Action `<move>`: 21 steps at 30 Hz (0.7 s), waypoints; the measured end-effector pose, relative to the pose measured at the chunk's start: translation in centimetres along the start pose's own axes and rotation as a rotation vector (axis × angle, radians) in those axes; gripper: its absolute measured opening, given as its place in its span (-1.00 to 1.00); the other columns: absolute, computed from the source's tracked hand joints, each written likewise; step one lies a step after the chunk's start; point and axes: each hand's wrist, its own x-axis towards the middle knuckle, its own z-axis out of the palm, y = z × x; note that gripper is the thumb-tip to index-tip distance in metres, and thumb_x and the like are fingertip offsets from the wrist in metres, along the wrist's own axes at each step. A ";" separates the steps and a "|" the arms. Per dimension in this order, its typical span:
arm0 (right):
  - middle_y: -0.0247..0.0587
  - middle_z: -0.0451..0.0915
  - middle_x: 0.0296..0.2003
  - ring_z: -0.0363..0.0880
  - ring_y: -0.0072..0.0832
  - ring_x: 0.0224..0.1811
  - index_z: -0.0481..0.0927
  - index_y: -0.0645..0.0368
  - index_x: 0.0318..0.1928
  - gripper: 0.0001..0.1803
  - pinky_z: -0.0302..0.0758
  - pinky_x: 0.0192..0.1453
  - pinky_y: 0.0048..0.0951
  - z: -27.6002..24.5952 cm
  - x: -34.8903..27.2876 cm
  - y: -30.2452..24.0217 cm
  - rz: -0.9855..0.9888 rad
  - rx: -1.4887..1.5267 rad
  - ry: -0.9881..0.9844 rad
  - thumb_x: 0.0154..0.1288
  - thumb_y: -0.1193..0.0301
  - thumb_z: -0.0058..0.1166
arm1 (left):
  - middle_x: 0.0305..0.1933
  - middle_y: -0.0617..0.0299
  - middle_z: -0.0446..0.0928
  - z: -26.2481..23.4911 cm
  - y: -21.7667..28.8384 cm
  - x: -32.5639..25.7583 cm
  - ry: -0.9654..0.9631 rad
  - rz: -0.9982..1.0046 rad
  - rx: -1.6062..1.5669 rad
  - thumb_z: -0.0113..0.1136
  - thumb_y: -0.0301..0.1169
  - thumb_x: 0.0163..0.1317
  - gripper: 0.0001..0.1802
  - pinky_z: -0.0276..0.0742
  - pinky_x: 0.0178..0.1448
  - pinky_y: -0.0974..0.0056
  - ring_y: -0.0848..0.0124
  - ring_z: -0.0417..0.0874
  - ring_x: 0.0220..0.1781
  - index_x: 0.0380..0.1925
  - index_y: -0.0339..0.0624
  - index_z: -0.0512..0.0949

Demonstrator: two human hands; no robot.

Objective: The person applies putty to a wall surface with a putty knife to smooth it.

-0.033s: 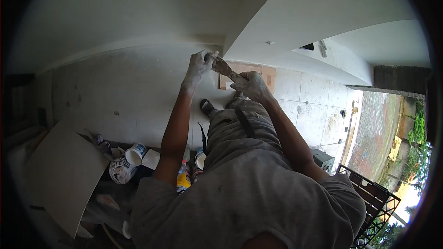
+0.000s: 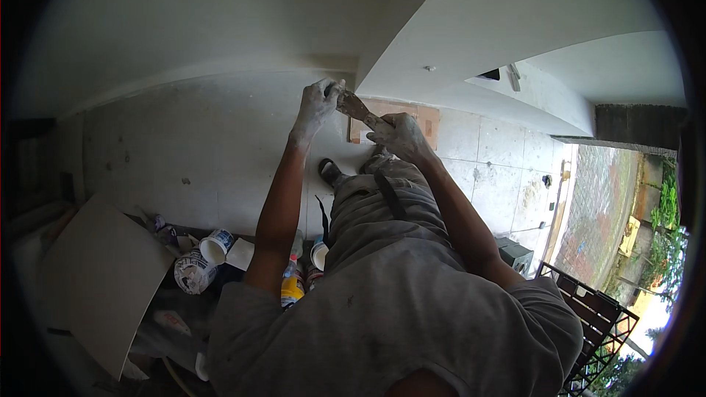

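Note:
White powder coats both my hands. My right hand [image 2: 403,136] is closed around the handle of a putty knife [image 2: 353,106], whose smeared, dirty blade points up and left. At the tip of that blade, my left hand [image 2: 316,105] has its fingers curled in. Something dark shows between those fingers, too small to name. Both hands are held out in front of my body, near the corner where the pale walls meet. Below and behind the knife, a flat piece of cardboard [image 2: 428,123] lies on the floor.
White tubs [image 2: 215,247], a wrapped bucket [image 2: 195,272] and a yellow-labelled bottle [image 2: 293,287] crowd the lower left, beside a large pale board [image 2: 103,279]. A dark box [image 2: 515,256] stands at right, near a black metal rack [image 2: 588,309]. Walls [image 2: 419,51] rise close ahead.

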 end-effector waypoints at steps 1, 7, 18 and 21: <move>-0.10 0.55 -0.59 0.48 -0.49 -0.54 0.61 0.38 -0.31 -0.61 0.41 -0.39 -0.34 0.1 -0.2 -0.2 -0.016 0.009 0.027 0.04 0.25 0.30 | -0.56 -0.12 0.49 0.0 0.0 0.1 0.051 0.078 -0.027 -0.05 -0.29 0.33 -0.69 0.43 -0.39 0.07 -0.02 0.56 -0.48 -0.42 -0.33 0.50; -0.05 0.60 -0.57 0.59 -0.38 -0.52 0.62 0.32 -0.30 -0.68 0.48 -0.34 -0.31 -0.3 0.1 -1.6 0.031 0.014 0.045 0.06 0.29 0.25 | -0.45 -0.20 0.52 1.7 -1.1 1.3 0.180 0.112 0.073 -0.07 -0.30 0.34 -0.69 0.46 -0.33 0.04 -0.06 0.58 -0.38 -0.39 -0.33 0.50; 0.00 0.61 -0.44 0.56 -0.36 -0.43 0.57 0.40 -0.15 -0.54 0.44 -0.27 -0.31 -0.5 -0.2 -1.8 0.099 0.136 0.039 0.07 0.25 0.28 | -0.47 0.22 0.56 -1.7 -1.0 2.2 -0.157 -0.179 -0.692 0.01 -0.30 0.35 -0.72 0.47 -0.51 0.40 0.48 0.53 -0.54 -0.35 -0.33 0.55; -0.17 0.51 -0.66 0.52 -0.47 -0.67 0.55 0.37 -0.33 -0.72 0.43 -0.56 -0.39 0.2 0.5 -0.6 -0.065 0.113 0.147 0.09 0.36 0.23 | -0.51 0.30 0.53 -1.3 0.6 2.1 -0.205 -0.138 -0.612 0.08 -0.21 0.31 -0.70 0.48 -0.49 0.43 0.54 0.49 -0.57 -0.38 -0.24 0.57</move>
